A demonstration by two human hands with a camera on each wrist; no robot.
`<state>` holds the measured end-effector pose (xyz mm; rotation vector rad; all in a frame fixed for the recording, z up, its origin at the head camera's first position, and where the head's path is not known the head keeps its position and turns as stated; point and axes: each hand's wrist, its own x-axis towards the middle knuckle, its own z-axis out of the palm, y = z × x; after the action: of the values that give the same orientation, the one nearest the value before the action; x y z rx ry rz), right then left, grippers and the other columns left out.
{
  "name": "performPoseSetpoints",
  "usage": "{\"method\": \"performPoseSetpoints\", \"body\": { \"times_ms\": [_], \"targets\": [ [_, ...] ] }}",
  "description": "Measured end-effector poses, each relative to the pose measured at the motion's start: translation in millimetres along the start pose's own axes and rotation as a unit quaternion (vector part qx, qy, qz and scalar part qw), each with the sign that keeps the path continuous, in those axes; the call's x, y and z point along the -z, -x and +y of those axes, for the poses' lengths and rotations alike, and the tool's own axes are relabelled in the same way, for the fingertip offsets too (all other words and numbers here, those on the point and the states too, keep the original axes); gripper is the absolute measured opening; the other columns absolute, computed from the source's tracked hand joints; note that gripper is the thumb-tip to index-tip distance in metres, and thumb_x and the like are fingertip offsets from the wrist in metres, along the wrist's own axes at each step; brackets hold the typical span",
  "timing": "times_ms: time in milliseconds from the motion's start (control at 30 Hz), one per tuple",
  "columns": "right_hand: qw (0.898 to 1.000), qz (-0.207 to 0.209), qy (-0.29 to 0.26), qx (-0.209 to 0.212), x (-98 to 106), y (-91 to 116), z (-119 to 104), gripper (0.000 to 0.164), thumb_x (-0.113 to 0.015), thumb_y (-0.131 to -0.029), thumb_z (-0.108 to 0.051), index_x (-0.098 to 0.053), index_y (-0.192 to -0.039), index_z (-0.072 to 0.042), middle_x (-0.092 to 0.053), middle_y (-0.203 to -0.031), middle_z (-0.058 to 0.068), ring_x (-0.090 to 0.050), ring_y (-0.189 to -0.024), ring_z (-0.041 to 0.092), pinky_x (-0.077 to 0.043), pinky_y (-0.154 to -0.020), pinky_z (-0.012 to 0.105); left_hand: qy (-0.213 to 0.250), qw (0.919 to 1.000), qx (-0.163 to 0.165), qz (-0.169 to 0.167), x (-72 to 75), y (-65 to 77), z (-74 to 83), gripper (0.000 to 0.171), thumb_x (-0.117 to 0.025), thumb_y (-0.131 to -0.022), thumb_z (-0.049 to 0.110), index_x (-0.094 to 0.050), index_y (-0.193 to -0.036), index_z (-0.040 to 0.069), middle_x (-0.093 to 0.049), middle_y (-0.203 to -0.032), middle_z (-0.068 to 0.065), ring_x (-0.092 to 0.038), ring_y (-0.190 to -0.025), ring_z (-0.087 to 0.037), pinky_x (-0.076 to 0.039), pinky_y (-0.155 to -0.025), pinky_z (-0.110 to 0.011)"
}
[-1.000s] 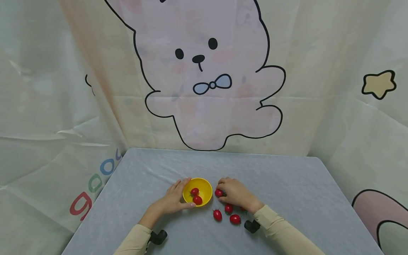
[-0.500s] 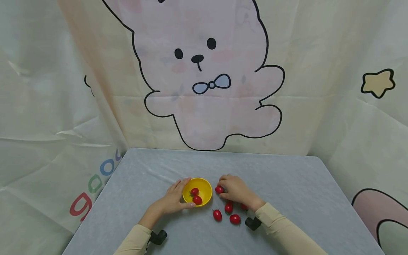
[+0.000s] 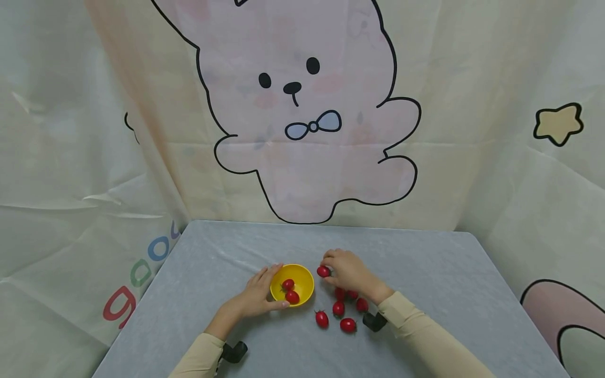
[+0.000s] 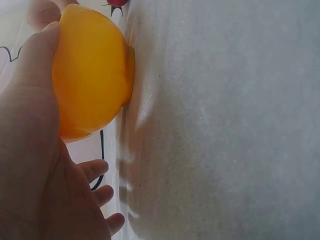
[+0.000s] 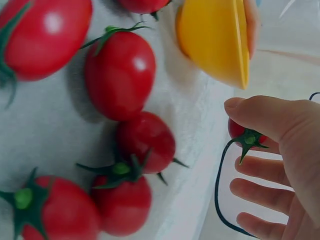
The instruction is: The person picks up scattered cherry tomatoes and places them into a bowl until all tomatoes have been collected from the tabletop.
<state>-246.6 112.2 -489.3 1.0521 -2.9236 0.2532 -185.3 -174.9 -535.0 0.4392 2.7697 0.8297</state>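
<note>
My left hand (image 3: 255, 295) holds the yellow bowl (image 3: 304, 282) at its left side, with the thumb on the near rim and fingers along the far side. Two cherry tomatoes (image 3: 292, 297) lie inside. Just right of the bowl, my right hand (image 3: 351, 271) pinches another cherry tomato (image 3: 323, 271) between thumb and forefinger. In the right wrist view this pinched tomato (image 5: 234, 130) shows its green calyx, partly hidden behind the thumb, while the remaining fingers (image 5: 262, 195) stay loosely bent. The left wrist view shows the bowl's outside (image 4: 90, 75) beside the thumb.
Several cherry tomatoes (image 3: 348, 325) are grouped on the grey cloth-covered table (image 3: 264, 349), below and near the right hand. One tomato (image 5: 120, 75) in that group appears large in the right wrist view. A printed curtain (image 3: 439, 178) hangs behind the table.
My right hand has lifted and shifted farther from me with the pinched tomato, uncovering more tomatoes beneath it. My left hand and the bowl stay in place.
</note>
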Motion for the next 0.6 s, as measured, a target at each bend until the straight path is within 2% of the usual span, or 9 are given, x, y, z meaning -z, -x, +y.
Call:
{"method": "performPoseSetpoints", "body": {
  "times_ms": [167, 367, 600],
  "targets": [
    [1.000, 0.000, -0.004, 0.003, 6.8, -4.2, -4.4, 0.033, -0.077, -0.085, -0.038, -0.073, -0.113, -0.020, -0.068, -0.121, 0.003, -0.061, -0.109, 0.022, -0.053, -0.100, 0.045, 0.000, 1.0000, 0.004, -0.001, -0.1, -0.7, -0.5, 0.104, -0.070, -0.080, 0.064, -0.016, -0.159, 0.023, -0.024, -0.165, -0.008, -0.018, -0.151, -0.043, -0.017, -0.119, -0.068],
    [1.000, 0.007, 0.010, 0.020, 11.0, -8.6, -9.8, 0.032, -0.075, -0.087, -0.039, -0.073, -0.114, -0.022, -0.067, -0.122, 0.001, -0.061, -0.111, 0.020, -0.052, -0.101, 0.043, 0.001, 0.9999, 0.015, -0.004, -0.5, -1.9, -0.6, 0.104, -0.069, -0.079, 0.066, -0.016, -0.159, 0.025, -0.024, -0.166, -0.005, -0.017, -0.152, -0.041, -0.017, -0.119, -0.068],
    [0.999, 0.010, 0.006, 0.034, 16.3, -14.9, -19.1, 0.035, -0.074, -0.087, -0.042, -0.073, -0.114, -0.021, -0.067, -0.123, 0.002, -0.062, -0.110, 0.021, -0.054, -0.099, 0.042, -0.001, 0.9999, 0.013, 0.000, -1.8, -3.4, -1.1, 0.104, -0.069, -0.079, 0.065, -0.017, -0.159, 0.023, -0.026, -0.165, -0.006, -0.018, -0.151, -0.042, -0.018, -0.118, -0.069]
  ]
}}
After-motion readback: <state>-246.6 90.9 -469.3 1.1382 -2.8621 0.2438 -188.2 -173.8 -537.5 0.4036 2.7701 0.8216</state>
